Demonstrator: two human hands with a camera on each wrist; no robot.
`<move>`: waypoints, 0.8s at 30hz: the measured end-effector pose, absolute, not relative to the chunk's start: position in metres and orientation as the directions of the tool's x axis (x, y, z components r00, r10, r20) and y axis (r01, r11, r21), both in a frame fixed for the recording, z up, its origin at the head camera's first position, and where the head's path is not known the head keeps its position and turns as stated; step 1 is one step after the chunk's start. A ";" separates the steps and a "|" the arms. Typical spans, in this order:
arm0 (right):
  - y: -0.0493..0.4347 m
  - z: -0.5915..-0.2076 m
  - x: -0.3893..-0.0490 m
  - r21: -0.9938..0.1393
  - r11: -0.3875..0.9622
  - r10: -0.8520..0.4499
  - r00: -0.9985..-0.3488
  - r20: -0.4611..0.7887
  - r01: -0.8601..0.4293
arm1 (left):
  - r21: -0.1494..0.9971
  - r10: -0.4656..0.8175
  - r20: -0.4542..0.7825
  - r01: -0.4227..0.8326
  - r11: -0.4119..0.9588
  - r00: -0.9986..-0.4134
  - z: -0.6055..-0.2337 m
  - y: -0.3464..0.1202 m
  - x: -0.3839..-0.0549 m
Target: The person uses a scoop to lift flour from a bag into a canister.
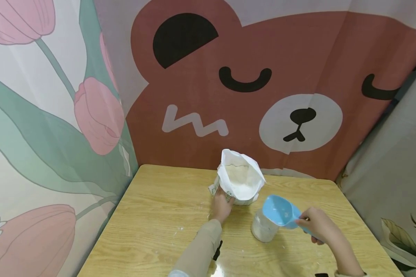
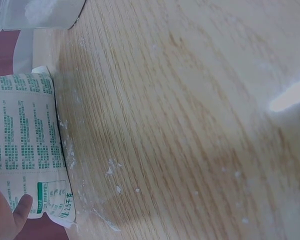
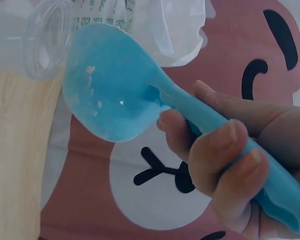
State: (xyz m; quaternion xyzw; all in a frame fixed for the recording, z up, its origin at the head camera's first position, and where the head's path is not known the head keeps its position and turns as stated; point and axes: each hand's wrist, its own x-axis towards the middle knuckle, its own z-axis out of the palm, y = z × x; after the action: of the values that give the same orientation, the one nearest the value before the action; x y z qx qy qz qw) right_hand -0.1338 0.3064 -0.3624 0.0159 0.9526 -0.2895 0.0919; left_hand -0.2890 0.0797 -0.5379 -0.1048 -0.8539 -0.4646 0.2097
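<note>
My right hand [image 1: 317, 225] grips the handle of a blue scoop [image 1: 279, 211], its bowl over the mouth of a clear jar [image 1: 263, 229]. White powder shows inside the jar. In the right wrist view, fingers [image 3: 225, 160] curl round the scoop's handle, and white specks cling to the bowl. My left hand [image 1: 222, 206] holds the lower left side of an open white paper bag [image 1: 240, 177], with pale powder, like flour, inside. Green print covers the bag [image 2: 25, 130] in the left wrist view, where part of the left hand [image 2: 5, 215] shows at the corner.
A wood-grain table [image 1: 159, 207] bears the bag and jar, with white powder specks [image 2: 112, 167] scattered on it. Behind hangs a bear-print curtain [image 1: 194, 88]; a tulip-print curtain [image 1: 66, 154] hangs at the left.
</note>
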 end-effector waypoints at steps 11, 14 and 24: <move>0.317 -0.365 -0.131 -0.666 0.729 0.023 -0.977 -0.210 0.160 | 0.743 0.000 0.467 0.392 0.542 -0.884 -0.538 0.079 -0.291; 0.317 -0.365 -0.130 -0.674 0.723 0.020 -0.980 -0.198 0.151 | 0.747 -0.003 0.469 0.395 0.535 -0.883 -0.538 0.079 -0.291; 0.319 -0.359 -0.125 -0.672 0.724 0.072 -0.986 -0.150 0.155 | 0.738 -0.011 0.488 0.406 0.539 -0.873 -0.541 0.080 -0.291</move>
State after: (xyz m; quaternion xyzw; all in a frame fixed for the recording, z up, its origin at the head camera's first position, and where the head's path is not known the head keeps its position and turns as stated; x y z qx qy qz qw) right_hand -0.1248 0.3190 -0.3592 0.0612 0.9268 -0.3661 0.0568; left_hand -0.2911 0.0800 -0.5409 -0.1165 -0.8482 -0.4658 0.2236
